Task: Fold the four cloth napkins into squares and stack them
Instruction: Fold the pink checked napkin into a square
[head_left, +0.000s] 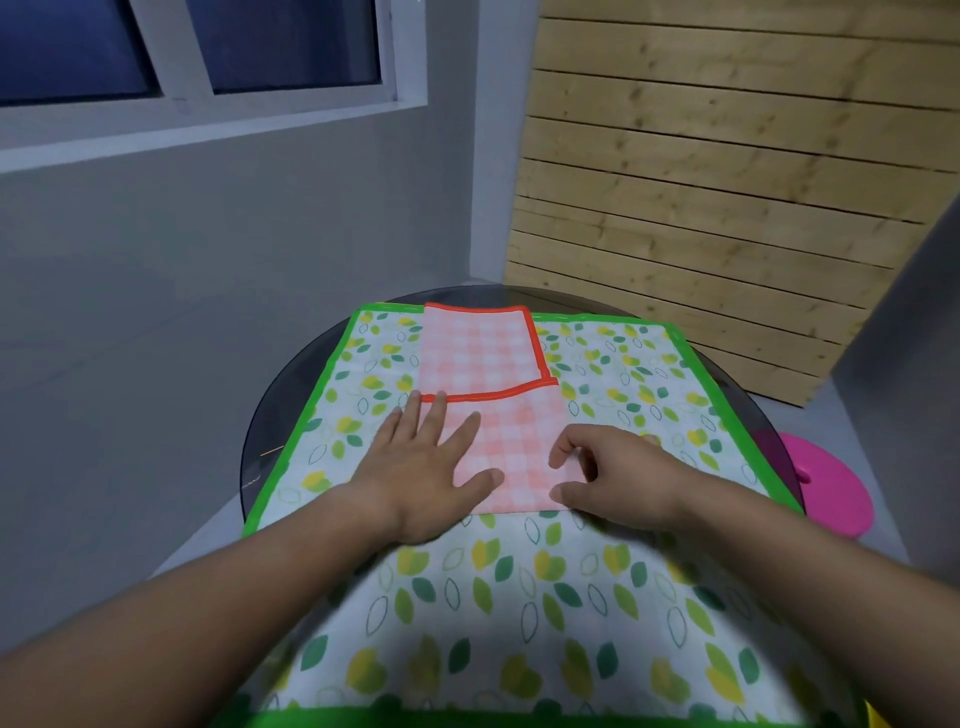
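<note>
I saw a pink checked napkin (493, 395) with an orange border lying on top of a big leaf-print napkin (519, 597) that had a green edge. Both lay on a round dark table (270, 415). The pink one was folded into a long strip, with its far half turned back over itself.

The left hand (426, 467) lay flat on the near part of the pink napkin, fingers spread wide, pressing it down. The right hand (623, 478) was just beside it, pinching the near right corner of the pink cloth between thumb and fingers. The hands were close but not touching.

I think the fold was only part done. It was not a square yet. I could see just two napkins, so most of the job was left.

What could go wrong? If the right hand pulled too hard, the pink cloth could slide under the flat hand and the edges would not line up. The leaf napkin under it could bunch up too. A pink round thing (831, 483) sat low beside the table, out of the way.
</note>
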